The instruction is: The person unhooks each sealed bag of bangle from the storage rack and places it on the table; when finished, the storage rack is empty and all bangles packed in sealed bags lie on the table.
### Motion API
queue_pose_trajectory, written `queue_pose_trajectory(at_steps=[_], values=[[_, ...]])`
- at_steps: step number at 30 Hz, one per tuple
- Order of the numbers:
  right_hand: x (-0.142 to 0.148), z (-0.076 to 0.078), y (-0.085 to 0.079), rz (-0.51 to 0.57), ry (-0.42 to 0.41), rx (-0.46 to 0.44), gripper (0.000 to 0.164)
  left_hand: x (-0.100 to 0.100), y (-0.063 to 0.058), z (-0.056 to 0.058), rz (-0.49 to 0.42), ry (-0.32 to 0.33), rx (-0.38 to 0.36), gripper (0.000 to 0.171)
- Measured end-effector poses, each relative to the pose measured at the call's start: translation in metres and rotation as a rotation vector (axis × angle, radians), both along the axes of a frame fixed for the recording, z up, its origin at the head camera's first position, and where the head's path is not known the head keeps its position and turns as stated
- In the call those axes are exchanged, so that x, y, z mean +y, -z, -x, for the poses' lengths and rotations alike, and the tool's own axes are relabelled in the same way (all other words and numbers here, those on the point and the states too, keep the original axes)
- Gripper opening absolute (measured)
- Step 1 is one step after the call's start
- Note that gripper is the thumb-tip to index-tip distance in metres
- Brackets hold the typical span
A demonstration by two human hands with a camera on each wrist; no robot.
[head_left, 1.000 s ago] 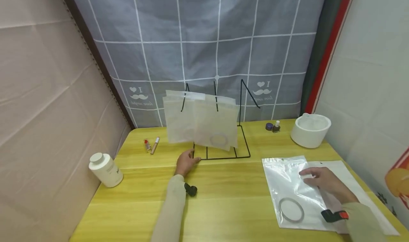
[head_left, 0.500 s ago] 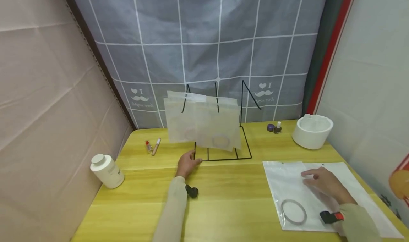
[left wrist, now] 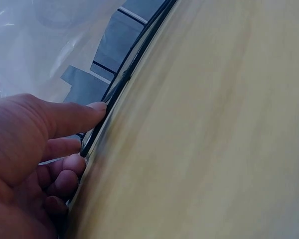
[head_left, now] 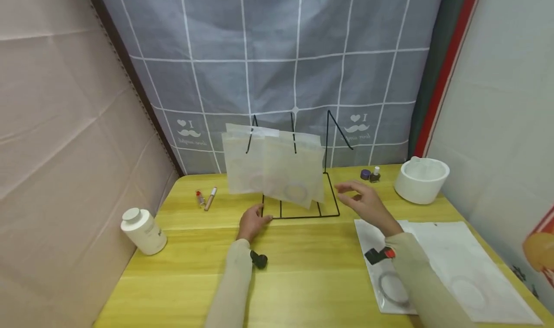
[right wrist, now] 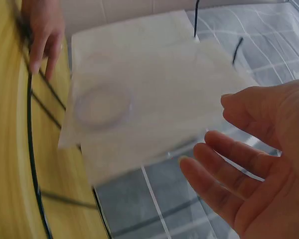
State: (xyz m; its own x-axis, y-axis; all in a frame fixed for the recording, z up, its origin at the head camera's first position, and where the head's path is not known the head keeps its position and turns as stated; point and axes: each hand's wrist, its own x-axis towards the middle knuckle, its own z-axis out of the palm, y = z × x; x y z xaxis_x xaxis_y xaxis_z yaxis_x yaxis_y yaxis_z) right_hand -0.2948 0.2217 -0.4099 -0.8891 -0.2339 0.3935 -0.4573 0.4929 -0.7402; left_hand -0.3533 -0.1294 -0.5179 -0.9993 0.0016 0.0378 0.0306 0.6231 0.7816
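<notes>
A black wire rack [head_left: 331,193] stands toward the back of the table. Two pale translucent bags [head_left: 291,169] hang from its hooks, overlapping, with a faint ring mark low on the front one. My left hand [head_left: 253,222] pinches the rack's front left corner; in the left wrist view the thumb [left wrist: 84,117] lies on the black wire. My right hand [head_left: 365,205] is in the air by the rack's right side, holding nothing, fingers spread and slightly bent. In the right wrist view, its fingers [right wrist: 224,184] are apart from the hanging bags.
Flat white bags [head_left: 459,265] with ring marks lie at right, under my right forearm. A white round container [head_left: 421,186], a purple lid [head_left: 365,174] and a small dark bottle [head_left: 374,176] stand at the back right. Left are a white bottle [head_left: 144,232] and two small tubes [head_left: 210,199].
My right hand has left the flat bags at right and moved forward and left to the rack's side. My left hand has stayed on the rack's corner.
</notes>
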Motion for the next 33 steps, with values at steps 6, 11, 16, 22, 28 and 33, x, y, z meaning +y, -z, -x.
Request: queue_pose_trajectory(at_steps=[6,11,16,22,28,33], values=[[-0.039,0.022,0.001,0.087,-0.087,-0.023,0.035,0.003,0.005,-0.004,-0.024,0.015,-0.019,0.060],[-0.054,0.026,-0.005,0.236,-0.135,-0.063,0.038,0.003,0.006,-0.006,-0.028,0.013,-0.018,0.060],[-0.064,0.021,-0.024,0.267,-0.152,0.007,0.036,0.003,0.003,-0.006,-0.015,-0.002,-0.002,0.059],[-0.071,0.019,-0.033,0.244,-0.090,0.091,0.032,0.004,0.002,-0.007,-0.029,0.011,-0.007,0.059],[-0.072,0.015,-0.036,0.253,-0.050,0.142,0.028,0.004,0.002,-0.006,-0.005,-0.002,-0.001,0.058],[-0.072,0.010,-0.039,0.254,-0.020,0.188,0.025,0.002,0.000,-0.005,-0.014,-0.013,-0.002,0.059]])
